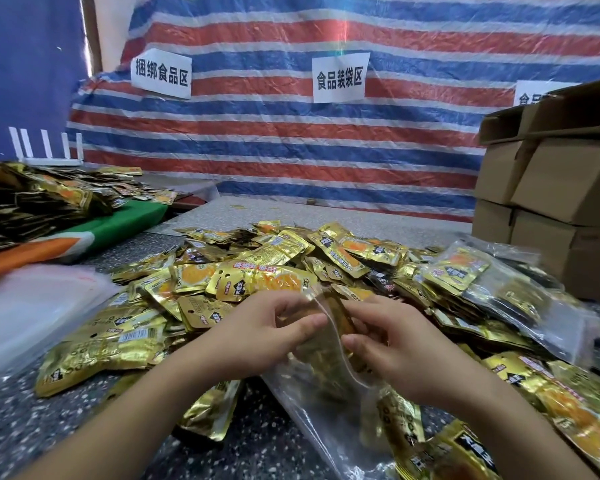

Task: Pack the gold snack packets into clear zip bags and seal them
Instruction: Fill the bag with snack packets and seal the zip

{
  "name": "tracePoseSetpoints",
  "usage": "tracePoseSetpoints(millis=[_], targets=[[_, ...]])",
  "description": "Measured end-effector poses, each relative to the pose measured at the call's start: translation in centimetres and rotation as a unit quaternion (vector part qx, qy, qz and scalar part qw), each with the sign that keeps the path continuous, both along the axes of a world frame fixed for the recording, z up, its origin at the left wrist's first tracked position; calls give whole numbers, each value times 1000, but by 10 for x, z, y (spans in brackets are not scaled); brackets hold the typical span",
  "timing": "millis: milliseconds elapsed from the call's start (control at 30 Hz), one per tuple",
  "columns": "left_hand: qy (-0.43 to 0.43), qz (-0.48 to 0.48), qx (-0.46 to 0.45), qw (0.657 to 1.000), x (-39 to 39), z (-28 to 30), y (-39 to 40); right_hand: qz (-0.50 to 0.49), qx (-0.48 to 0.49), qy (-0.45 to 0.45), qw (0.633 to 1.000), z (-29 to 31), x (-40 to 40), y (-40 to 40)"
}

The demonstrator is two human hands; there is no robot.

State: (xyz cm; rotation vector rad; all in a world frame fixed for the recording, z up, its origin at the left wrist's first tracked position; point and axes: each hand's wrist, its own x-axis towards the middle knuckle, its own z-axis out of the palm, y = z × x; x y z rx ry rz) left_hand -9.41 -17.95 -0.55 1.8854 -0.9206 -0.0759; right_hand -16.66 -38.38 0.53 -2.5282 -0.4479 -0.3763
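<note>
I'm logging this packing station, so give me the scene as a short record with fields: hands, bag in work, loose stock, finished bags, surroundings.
left hand: pinches the bag's mouth
right hand: pinches the same mouth
clear zip bag: gold packets inside, seal state unclear
loose gold packets: heaped on the speckled table
filled bags: piled at right
cardboard boxes: stacked far right

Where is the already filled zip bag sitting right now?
In the head view, the filled zip bag lies on the right side of the loose gold packets, just in front of the stacked cardboard boxes, beyond the right hand.
</note>
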Motion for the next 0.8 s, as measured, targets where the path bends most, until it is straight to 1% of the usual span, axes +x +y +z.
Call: tracePoseSetpoints(millis=[100,200,267,300,333,400,467,533,600,667,733,800], targets=[[-46,11,39,998,-4,0,-2,-13,3,-7,1000,-3,1,3],[-65,29,61,996,-5,-1,-2,-51,11,-48,997,-8,3,9],[-62,42,50,996,-3,-2,-3,-71,15,-62,995,-10,4,10],[-45,54,25,997,-2,-2,-3,-78,33,-67,994,-10,4,11],[-22,76,-7,997,-1,-2,-4,-85,74,-68,991,-8,4,11],[21,127,-71,989,0,-2,-6,-108,197,-67,972,-3,3,9],[67,159,-141,975,1,1,-7,-134,278,-68,949,2,3,3],[114,183,-220,951,1,5,-5,-123,338,-26,933,5,4,-1],[168,178,-287,926,1,10,-3,-104,368,49,923,5,5,-1],[197,164,-321,912,0,13,-2,-87,378,108,915,2,5,3],[181,167,-318,916,-1,14,-2,-60,395,128,908,-1,4,7],[167,154,-312,923,-3,14,-1,-45,413,110,903,-3,3,10]])
